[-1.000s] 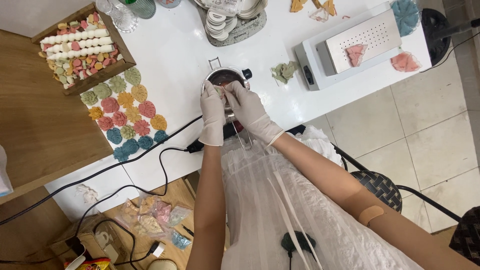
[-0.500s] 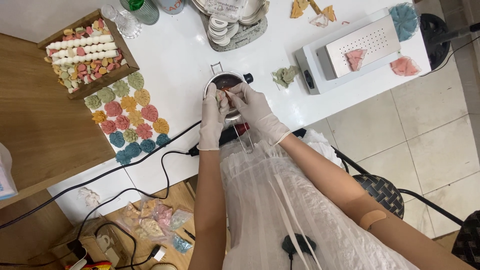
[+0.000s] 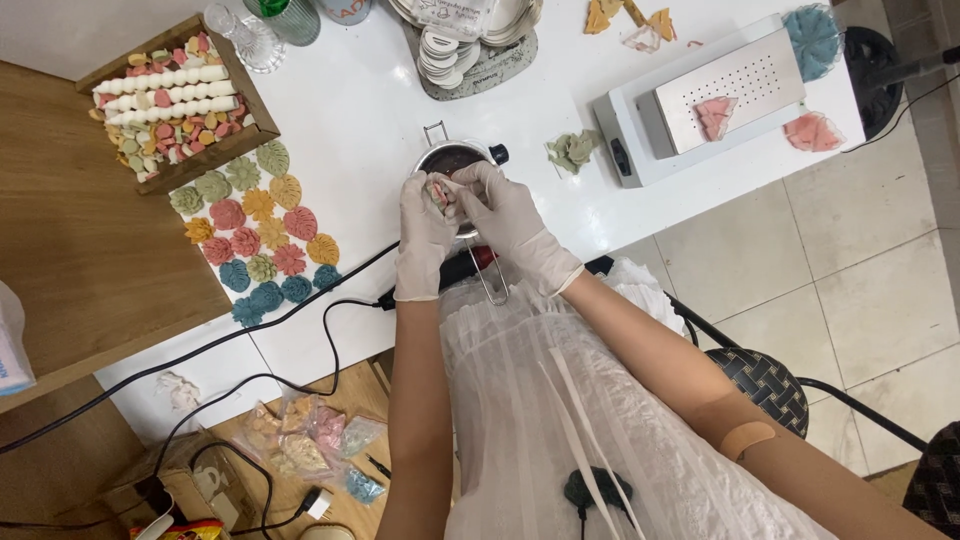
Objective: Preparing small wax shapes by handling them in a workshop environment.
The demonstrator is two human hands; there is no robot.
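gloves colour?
White, on both the left hand and right hand; the head view shows them.

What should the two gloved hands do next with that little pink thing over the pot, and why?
Probably lower the small pinkish piece a little toward the dark liquid in the small metal pot. The left hand and right hand both pinch it right above the pot's open mouth, so a short dip seems nearest. How firmly each grip holds is hard to see.
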